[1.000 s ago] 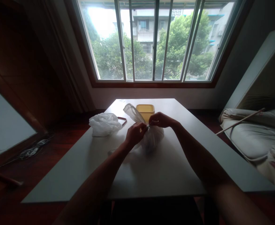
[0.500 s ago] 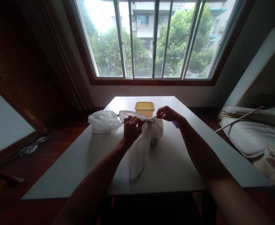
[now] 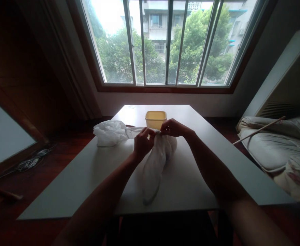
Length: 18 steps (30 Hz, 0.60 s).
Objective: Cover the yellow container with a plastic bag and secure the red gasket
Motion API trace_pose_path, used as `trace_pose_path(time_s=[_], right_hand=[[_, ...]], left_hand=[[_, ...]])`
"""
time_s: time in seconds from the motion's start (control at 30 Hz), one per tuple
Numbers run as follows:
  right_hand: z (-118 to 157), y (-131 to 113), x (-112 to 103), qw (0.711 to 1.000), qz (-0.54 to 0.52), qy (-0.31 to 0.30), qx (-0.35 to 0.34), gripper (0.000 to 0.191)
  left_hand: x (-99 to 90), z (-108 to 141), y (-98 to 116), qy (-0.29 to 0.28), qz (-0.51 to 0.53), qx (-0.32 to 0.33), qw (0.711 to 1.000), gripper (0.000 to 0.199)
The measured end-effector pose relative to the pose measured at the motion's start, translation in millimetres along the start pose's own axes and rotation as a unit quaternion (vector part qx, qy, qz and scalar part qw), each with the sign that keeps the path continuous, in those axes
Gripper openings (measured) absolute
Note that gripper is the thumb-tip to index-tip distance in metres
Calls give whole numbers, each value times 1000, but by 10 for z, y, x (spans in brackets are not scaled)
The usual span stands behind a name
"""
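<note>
A translucent white plastic bag [image 3: 155,167] lies on the table, bunched at its top, with one long loop hanging toward the near edge. Its right part bulges around something dark that I cannot make out. My left hand [image 3: 144,141] is closed, pinching the bunched top from the left. Close beside it, my right hand [image 3: 174,128] is closed too, with its fingertips pinching the same gathered plastic. Just behind the hands stands a yellow plastic container [image 3: 156,118], its lower part partly hidden by my fingers.
Another crumpled white plastic bag [image 3: 110,133] sits on the white table [image 3: 190,191] to the left. A folded mattress [image 3: 265,147] with a thin stick [image 3: 259,130] lies right of the table. Cables [image 3: 32,162] lie on the floor at left. A window [image 3: 165,44] is ahead.
My right hand has moved left, close to my left hand, drawing the stretched bag top together. The bag's hanging loop has shifted and opened slightly. The view has drifted a little.
</note>
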State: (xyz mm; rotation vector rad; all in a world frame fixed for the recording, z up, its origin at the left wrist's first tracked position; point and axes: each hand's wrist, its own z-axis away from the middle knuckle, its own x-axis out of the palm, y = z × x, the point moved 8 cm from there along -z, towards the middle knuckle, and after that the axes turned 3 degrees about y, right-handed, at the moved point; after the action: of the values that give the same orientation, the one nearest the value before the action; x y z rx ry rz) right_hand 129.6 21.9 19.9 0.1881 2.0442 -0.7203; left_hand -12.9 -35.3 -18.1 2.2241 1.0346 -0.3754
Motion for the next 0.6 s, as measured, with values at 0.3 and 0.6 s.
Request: trace_pose_path(time_s=[0.3, 0.6], right_hand=[[160, 335, -425, 985, 51, 149, 77, 7], [39, 155, -214, 994, -44, 97, 35, 15]], left_hand=[[-120, -116, -204, -2, -81, -36, 996, 19], [35, -71, -19, -69, -53, 45, 995, 28]])
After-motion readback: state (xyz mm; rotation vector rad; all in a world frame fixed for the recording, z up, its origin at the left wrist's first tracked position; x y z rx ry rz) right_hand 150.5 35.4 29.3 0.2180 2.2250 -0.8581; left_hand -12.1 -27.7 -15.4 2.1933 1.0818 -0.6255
